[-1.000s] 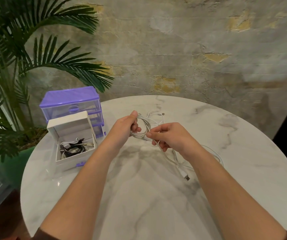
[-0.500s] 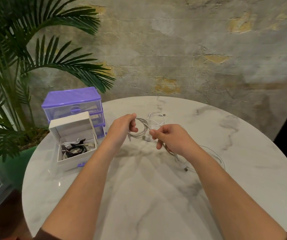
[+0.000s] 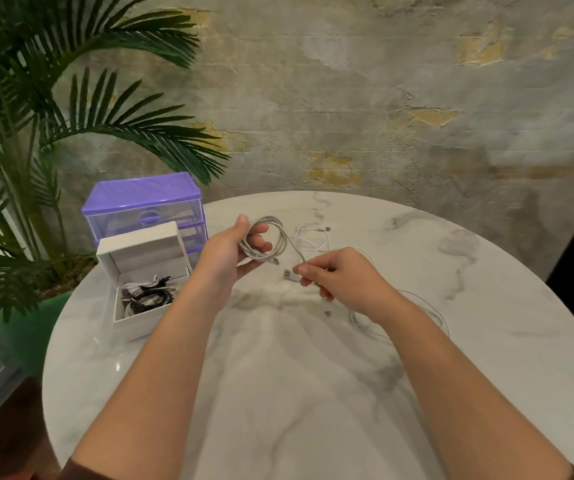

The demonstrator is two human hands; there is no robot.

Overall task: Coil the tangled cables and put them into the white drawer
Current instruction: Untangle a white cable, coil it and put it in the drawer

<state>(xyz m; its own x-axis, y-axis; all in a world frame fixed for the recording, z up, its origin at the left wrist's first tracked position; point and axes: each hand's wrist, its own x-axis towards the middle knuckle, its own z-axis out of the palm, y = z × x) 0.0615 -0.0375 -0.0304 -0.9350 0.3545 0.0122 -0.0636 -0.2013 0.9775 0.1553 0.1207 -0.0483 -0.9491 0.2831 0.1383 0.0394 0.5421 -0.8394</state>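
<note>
Left hand: the left hand (image 3: 233,249) is raised over the table (image 3: 313,393), thumb up and fingers curled through a coil (image 3: 267,244) of white cable, holding the loops together.
Right hand: the right hand (image 3: 337,280) pinches the free tail of that same cable just behind its plug (image 3: 291,275), thumb and forefinger closed on the cord.
Link between hands: a short straight run of cable goes from the coil down to the right-hand pinch; only this tail looks left to wind.
Loose cables: more white cable (image 3: 313,233) lies on the marble beyond the hands, and another strand (image 3: 427,310) trails on the table past the right wrist.
White drawer: the white drawer (image 3: 140,296) sits pulled out near the left forearm, in front of a purple drawer unit (image 3: 143,206); black and white cables already lie inside.
Handling: the cable looks light, thin and limp, with some spring, so the loops will likely open if the left-hand grip relaxes.
Where to hold: best held across the bundle where the loops overlap, with the tail guided near the plug, not pulled by the plug itself.
Risk: the smooth cord may slide through a light pinch.
Background: a palm plant (image 3: 36,116) stands left of the table.
</note>
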